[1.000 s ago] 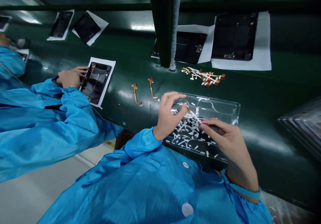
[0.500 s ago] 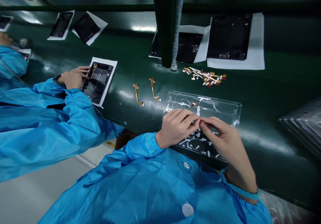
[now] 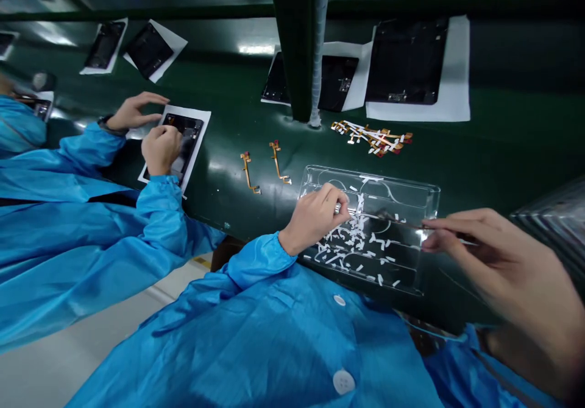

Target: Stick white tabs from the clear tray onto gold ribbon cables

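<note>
Two hands work over a clear tray point(image 3: 414, 192) on the green belt point(image 3: 503, 146); the left hand point(image 3: 315, 216) hovers above the tray's white scraps point(image 3: 351, 243), fingertips pinched on a small piece too tiny to identify; the right hand point(image 3: 498, 262) sits at the tray's right end, thumb and forefinger pressed on a thin strip point(image 3: 402, 220) stretching toward the left hand; two flex cables point(image 3: 262, 164) lie left of the tray, a pile point(image 3: 372, 137) behind it; a co-worker's hands point(image 3: 158, 146) rest on a tablet point(image 3: 183, 143).

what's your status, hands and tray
Left hand pinched over clear tray, fingertips on something small, unclear what. Right hand off tray's right edge, pinching a thin strip. White paper bits litter tray. Nothing blocking.
</note>
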Tool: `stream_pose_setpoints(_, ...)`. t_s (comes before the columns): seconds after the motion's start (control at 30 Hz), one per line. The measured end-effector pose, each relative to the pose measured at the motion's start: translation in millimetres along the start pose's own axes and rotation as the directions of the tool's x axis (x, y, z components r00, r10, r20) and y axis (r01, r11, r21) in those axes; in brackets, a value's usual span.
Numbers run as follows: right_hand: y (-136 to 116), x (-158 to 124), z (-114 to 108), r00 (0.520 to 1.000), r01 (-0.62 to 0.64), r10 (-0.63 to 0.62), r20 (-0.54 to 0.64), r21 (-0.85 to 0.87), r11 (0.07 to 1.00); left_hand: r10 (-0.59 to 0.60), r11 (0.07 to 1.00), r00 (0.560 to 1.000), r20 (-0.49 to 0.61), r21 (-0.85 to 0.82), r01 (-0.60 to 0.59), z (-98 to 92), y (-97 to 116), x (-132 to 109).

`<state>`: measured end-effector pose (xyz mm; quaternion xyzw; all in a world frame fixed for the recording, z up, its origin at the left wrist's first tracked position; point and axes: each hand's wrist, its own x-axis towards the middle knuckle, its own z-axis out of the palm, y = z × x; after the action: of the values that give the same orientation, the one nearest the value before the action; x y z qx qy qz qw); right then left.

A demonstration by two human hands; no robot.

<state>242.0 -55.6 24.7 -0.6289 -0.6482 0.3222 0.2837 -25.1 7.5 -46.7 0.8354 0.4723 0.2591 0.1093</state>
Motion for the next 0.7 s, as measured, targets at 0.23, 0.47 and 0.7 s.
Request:
stream_pose_setpoints(0.23,-20.3,12.9,4.5,0.996,0.083,-0.086,-0.017,-0.131,0.988,0.01,0.855,0.997,0.074,-0.517,0.03,-17.6,16.5,16.5)
stream_pose_setpoints(0.47,-30.9,28.7,21.8,0.958,0.281,-0.268,0.1,-0.163,0.946,-0.056,0.716,0.981,0.188,-0.677,0.17,-22.3,28.9,23.2)
stream_pose_setpoints(0.7,-30.2,27.1,27.0,0.966,0.254,-0.26,0.015,-0.265,0.93,-0.061,0.762,0.979,0.192,-0.625,0.17,-23.7,27.4,20.5)
